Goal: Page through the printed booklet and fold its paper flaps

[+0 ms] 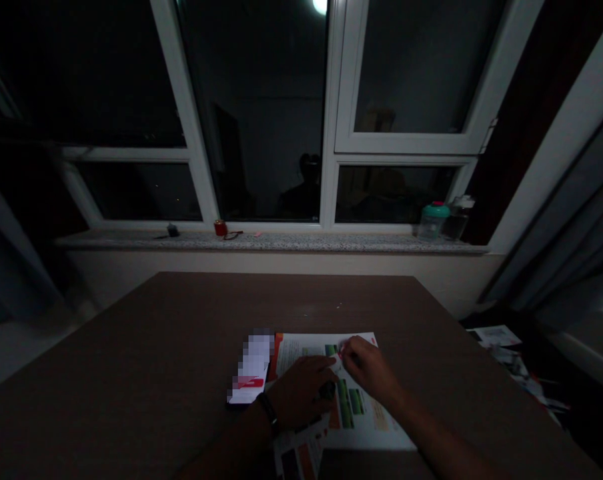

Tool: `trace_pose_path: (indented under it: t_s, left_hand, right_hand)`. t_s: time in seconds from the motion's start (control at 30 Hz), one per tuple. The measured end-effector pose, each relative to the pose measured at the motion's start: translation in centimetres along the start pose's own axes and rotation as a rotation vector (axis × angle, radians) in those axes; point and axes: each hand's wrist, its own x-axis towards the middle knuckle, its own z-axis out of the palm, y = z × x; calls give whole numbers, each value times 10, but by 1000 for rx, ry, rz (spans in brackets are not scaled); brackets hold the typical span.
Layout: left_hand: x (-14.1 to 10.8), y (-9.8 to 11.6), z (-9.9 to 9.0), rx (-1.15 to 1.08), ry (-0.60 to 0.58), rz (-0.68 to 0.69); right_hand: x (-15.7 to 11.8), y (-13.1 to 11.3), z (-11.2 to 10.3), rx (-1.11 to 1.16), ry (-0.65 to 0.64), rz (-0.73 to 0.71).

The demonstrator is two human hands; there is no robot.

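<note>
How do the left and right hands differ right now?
The left hand has its fingers extended; the right hand is curled, a small pink item at its fingertips. The left wears a dark wristband; the right, none. Both hands are over the printed page.

From the bottom of the frame, my 2 arms reach over the counter (146, 360). My left grip (304, 393) lies across the middle of a booklet (366, 437) in the lower centre; my right grip (359, 360) rests near its upper right corner, with a small object (340, 352) at the fingertips. A phone (254, 363) lies on the counter just left of the booklet. At the bottom edge, a sheet (301, 460) lies by my left wrist. Behind the counter, a sill (291, 244) crosses the frame below the window (327, 193), with a jar (221, 228) left of centre and 2 bottles (431, 223) side by side at its right end. Papers (511, 367) lie beyond the counter's right edge.
</note>
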Motion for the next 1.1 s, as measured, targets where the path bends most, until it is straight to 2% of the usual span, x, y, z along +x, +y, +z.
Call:
trace_pose_path:
  t_s: [0.27,0.33,0.47,0.6,0.77,1.0,1.1]
  left_hand:
    - [15,0,-12,74,-114,17]
    - [18,-3,-14,82,-121,20]
    - [17,-9,-11,45,-69,36]
    - [12,-11,-5,13,-7,53]
    - [9,-9,-5,-32,0,87]
    - [7,-13,-1,13,-11,45]
    - [7,-13,0,12,-15,44]
  right_hand:
    - [15,13,1,-22,-95,-13]
    - [19,18,2,-28,-76,-9]
    - [17,21,3,23,-30,1]
    - [10,12,2,35,-98,-74]
    - [7,-1,1,29,-171,-191]
    - [17,13,8,-54,-15,-37]
    - [18,18,9,-46,11,-7]
